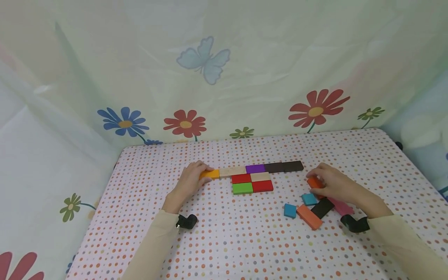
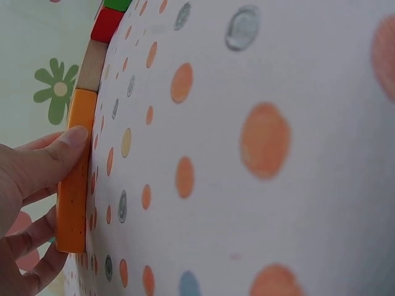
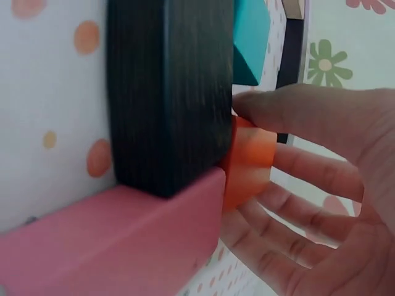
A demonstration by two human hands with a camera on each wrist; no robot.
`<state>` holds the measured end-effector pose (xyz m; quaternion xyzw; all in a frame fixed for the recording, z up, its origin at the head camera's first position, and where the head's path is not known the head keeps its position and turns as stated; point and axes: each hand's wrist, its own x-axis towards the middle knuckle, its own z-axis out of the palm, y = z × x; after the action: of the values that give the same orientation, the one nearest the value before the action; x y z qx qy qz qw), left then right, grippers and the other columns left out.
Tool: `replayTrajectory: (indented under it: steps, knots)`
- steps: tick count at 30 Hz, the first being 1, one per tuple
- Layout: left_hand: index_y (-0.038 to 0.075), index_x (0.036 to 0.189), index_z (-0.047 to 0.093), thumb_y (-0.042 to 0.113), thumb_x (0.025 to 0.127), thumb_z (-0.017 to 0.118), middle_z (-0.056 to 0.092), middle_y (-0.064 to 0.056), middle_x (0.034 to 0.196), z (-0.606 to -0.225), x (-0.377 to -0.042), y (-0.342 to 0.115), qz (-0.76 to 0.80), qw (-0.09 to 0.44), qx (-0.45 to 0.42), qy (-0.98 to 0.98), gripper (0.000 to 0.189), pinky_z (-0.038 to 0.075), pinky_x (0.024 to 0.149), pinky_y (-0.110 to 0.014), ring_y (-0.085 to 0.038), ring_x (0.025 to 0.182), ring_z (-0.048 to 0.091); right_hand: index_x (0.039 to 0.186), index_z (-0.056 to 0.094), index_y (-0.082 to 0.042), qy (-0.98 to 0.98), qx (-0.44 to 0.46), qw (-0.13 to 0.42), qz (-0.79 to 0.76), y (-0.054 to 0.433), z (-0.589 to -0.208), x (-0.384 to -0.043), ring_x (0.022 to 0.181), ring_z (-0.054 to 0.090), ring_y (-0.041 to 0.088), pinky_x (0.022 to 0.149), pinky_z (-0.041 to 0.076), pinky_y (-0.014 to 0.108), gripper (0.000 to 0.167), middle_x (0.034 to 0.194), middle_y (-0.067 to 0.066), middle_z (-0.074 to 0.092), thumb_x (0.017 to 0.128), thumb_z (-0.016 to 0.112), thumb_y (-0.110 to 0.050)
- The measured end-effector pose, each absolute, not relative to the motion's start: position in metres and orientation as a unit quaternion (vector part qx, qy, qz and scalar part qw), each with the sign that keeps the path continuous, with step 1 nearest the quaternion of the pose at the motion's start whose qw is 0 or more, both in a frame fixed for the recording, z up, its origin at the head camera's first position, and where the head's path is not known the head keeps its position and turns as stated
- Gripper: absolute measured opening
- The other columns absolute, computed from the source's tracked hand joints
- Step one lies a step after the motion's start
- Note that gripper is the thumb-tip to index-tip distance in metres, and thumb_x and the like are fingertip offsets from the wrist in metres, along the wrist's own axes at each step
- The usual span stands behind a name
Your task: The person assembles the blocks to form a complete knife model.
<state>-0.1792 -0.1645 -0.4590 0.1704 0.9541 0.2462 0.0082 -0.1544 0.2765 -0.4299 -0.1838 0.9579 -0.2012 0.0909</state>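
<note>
My left hand [image 1: 190, 179] holds a yellow-orange wooden block [image 2: 74, 203] between thumb and fingers, at the left end of a row of blocks. It meets a plain wood block [image 1: 232, 171], followed by a purple block [image 1: 255, 168] and two dark brown blocks [image 1: 293, 166]. On the right, my right hand [image 1: 334, 184] pinches an orange block [image 3: 250, 157], thumb on one side and fingers on the other. Close against that block lie a black block [image 3: 173, 92] and a pink block [image 3: 142, 240]. A turquoise block [image 3: 251, 43] is near the thumb.
Below the row, a red block [image 1: 241, 178], a plain one [image 1: 260, 177], a green one [image 1: 242, 188] and another red one [image 1: 263, 186] form a rectangle. A blue block [image 1: 290, 210] and a coral block [image 1: 309, 217] lie nearer me. Behind the dotted tabletop hangs a flowered curtain [image 1: 245, 97].
</note>
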Motion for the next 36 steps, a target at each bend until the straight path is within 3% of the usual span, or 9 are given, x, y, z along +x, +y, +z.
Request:
replayTrajectory:
  steps: [7, 23, 28, 32, 36]
  knots:
    - [0.013, 0.126, 0.074, 0.019, 0.096, 0.077, 0.066, -0.005, 0.122, -0.459, -0.179, -0.165, 0.245, 0.006, 0.171, 0.954, 0.031, 0.043, 0.105, -0.055, -0.032, 0.122, 0.056, 0.111, 0.067, 0.006, 0.964, -0.163, 0.064, -0.199, 0.275, -0.433, -0.151, 0.082, 0.057, 0.027, 0.069, 0.056, 0.040, 0.040, 0.101, 0.020, 0.058, 0.079, 0.089, -0.003]
    - [0.012, 0.126, 0.074, 0.018, 0.096, 0.076, 0.066, -0.006, 0.123, -0.458, -0.179, -0.165, 0.253, 0.011, 0.170, 0.952, 0.031, 0.041, 0.109, -0.059, -0.033, 0.125, 0.056, 0.120, 0.064, 0.009, 0.967, -0.170, 0.052, -0.181, 0.265, -0.422, -0.153, 0.085, 0.062, 0.030, 0.071, 0.058, 0.047, 0.050, 0.104, 0.023, 0.064, 0.078, 0.088, -0.003]
    - [0.013, 0.126, 0.074, 0.019, 0.097, 0.076, 0.066, -0.005, 0.123, -0.459, -0.180, -0.165, 0.254, 0.012, 0.171, 0.952, 0.030, 0.041, 0.108, -0.058, -0.032, 0.124, 0.056, 0.126, 0.064, 0.008, 0.968, -0.169, 0.041, -0.182, 0.237, -0.407, -0.152, 0.091, 0.064, 0.034, 0.076, 0.060, 0.050, 0.056, 0.110, 0.024, 0.066, 0.078, 0.091, -0.007]
    - [0.014, 0.127, 0.074, 0.019, 0.097, 0.076, 0.066, -0.005, 0.122, -0.458, -0.180, -0.165, 0.254, 0.009, 0.174, 0.951, 0.030, 0.042, 0.106, -0.056, -0.032, 0.123, 0.056, 0.123, 0.069, 0.005, 0.966, -0.205, 0.020, -0.159, 0.201, -0.397, -0.148, 0.104, 0.065, 0.041, 0.083, 0.061, 0.053, 0.052, 0.118, 0.026, 0.066, 0.077, 0.092, -0.005]
    - [0.014, 0.126, 0.074, 0.019, 0.097, 0.076, 0.066, -0.005, 0.123, -0.458, -0.180, -0.165, 0.253, 0.009, 0.174, 0.952, 0.030, 0.042, 0.107, -0.056, -0.032, 0.124, 0.056, 0.119, 0.073, 0.001, 0.948, -0.285, -0.002, -0.145, 0.166, -0.393, -0.141, 0.104, 0.065, 0.035, 0.085, 0.061, 0.050, 0.046, 0.118, 0.021, 0.067, 0.079, 0.092, -0.008]
